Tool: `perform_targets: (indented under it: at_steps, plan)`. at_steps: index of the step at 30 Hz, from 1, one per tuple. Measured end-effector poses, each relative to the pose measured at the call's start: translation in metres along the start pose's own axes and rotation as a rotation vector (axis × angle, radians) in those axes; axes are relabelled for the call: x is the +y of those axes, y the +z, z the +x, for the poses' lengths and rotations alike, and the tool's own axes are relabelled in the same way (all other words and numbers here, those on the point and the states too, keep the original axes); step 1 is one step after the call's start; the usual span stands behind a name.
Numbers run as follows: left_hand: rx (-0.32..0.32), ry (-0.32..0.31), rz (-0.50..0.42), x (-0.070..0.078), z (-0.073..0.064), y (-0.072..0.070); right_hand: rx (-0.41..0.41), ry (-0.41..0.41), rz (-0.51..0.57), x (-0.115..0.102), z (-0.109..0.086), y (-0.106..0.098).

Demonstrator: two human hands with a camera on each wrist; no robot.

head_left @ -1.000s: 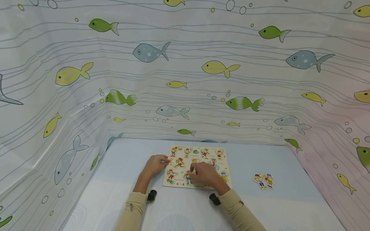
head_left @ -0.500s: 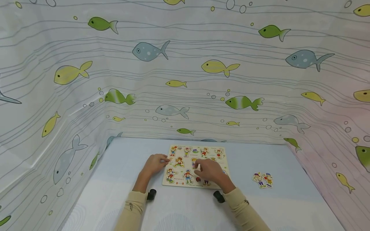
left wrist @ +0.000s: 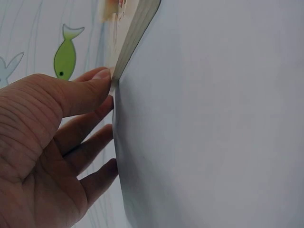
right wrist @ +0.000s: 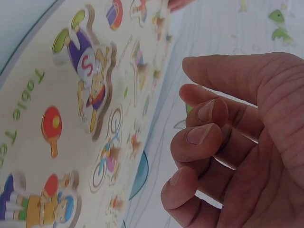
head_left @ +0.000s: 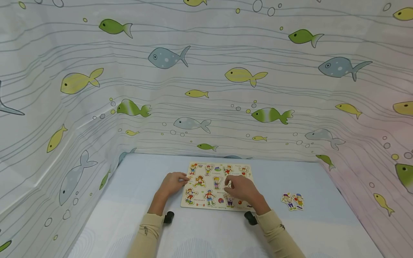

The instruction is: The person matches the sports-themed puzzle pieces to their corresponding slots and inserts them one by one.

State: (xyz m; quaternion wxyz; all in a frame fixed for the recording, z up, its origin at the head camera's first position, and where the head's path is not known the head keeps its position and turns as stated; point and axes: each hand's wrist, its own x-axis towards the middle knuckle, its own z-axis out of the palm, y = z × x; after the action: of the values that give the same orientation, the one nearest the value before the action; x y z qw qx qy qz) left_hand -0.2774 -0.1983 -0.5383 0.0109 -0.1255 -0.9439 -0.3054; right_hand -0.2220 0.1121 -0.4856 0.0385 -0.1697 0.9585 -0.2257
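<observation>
A wooden puzzle board [head_left: 203,205] with printed sports figures lies flat on the table. At its left edge rests my left hand [head_left: 173,183]; in the left wrist view the thumb [left wrist: 90,92] meets the board's edge [left wrist: 137,40], with the other fingers spread below. My right hand [head_left: 242,187] hovers over the board's right half, fingers loosely curled and holding nothing, thumb apart from them. Below it are a baseball figure [right wrist: 85,64] and a table tennis figure [right wrist: 45,204]. Two loose figure pieces, one with purple trousers [head_left: 289,201] and one with a yellow top [head_left: 299,201], lie right of the board.
The table [head_left: 155,236] has a pale blue and white cover. Fish-patterned sheeting [head_left: 206,104] stands behind and along both sides. A black wrist-worn device [head_left: 169,217] sits at my left wrist, and another black device [head_left: 250,218] at my right.
My right hand has moved to the right across the board, uncovering the middle figures and the lower baseball figure. The left hand and the loose pieces have stayed in place.
</observation>
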Motion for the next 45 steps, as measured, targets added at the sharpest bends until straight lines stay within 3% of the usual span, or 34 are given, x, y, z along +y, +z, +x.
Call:
perform_targets:
  at_steps: [7, 15, 45]
  plan:
    - [0.003, 0.010, 0.029, -0.003, 0.001, -0.001, 0.028, 0.034, 0.026, 0.014, -0.005, -0.006]
    - [0.000, 0.011, -0.002, -0.001, 0.000, 0.000, 0.039, 0.046, 0.028, 0.033, -0.012, -0.008]
    - [0.004, -0.007, 0.007, 0.002, 0.000, 0.002, 0.033, 0.317, 0.006, 0.099, -0.050, -0.044]
